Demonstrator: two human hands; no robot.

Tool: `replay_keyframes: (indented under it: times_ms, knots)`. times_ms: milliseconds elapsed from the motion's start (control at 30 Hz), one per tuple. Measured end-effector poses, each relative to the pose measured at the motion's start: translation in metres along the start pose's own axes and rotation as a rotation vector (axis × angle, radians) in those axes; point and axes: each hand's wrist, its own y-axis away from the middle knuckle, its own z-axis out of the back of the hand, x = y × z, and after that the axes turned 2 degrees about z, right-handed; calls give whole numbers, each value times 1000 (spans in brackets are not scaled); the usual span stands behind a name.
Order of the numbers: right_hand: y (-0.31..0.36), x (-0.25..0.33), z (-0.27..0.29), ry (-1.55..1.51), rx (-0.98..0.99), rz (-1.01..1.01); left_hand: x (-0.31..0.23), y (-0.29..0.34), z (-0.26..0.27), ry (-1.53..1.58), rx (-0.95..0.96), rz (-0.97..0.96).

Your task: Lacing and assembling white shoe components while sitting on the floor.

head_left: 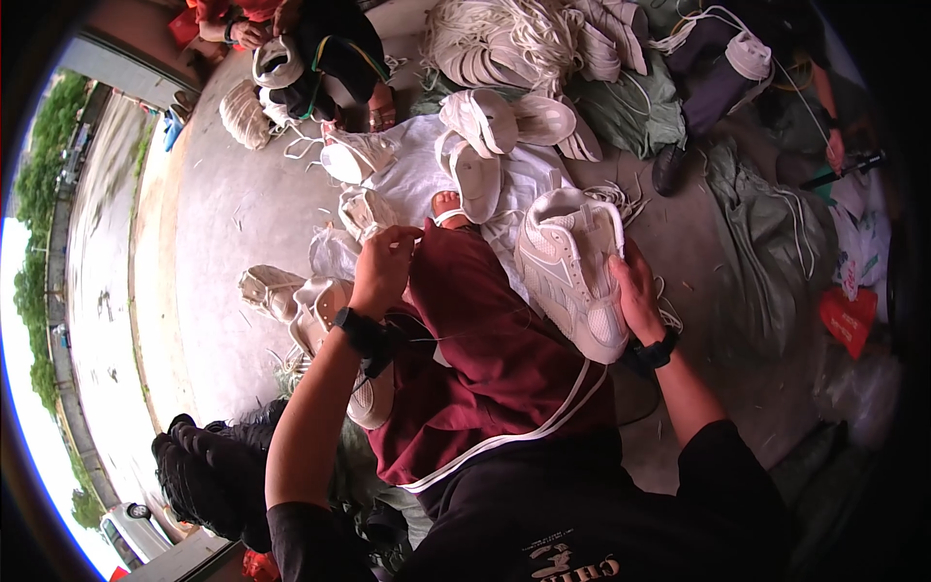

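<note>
Landmark: maroon trousers (475, 339), 1 pair; worn by the wearer
White sneaker (567, 272): 1 in hand; just right of the trousers' knee; opening up, interior partly visible
Right hand (635, 296): curved against the sneaker's right side; thumb at the collar
Left hand (386, 257): at the trousers' left edge; thumb and fingertips drawn together; cannot tell if they pinch a lace
Green sacks: 2; green sack (645, 107) beyond the trousers, to the right, beside a heap of pale uppers (504, 48); second green sack (771, 252) well right; contents of both hidden
Red bag (850, 318): 1; far right of the trousers; contents cannot be told
White cloth (412, 160): 1; beyond the trousers; at least 3 pale shoe pieces (478, 116) on it
Left-side shoes (269, 289): at least 3; left of the trousers
</note>
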Motion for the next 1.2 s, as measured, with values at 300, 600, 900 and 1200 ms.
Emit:
replay_keyframes:
  times_ms: [300,600,900,1200]
  knots:
    - [-1,-3,-8,8,31,-7,0,3,3,205,17,13]
    - [-2,1,-16,3,42,-5,0,11,18,174,13,-98]
    - [1,7,-24,-28,42,-34,3,6,20,139,-72,-93]
    - [-2,4,-28,30,41,-24,11,2,23,283,-8,-82]
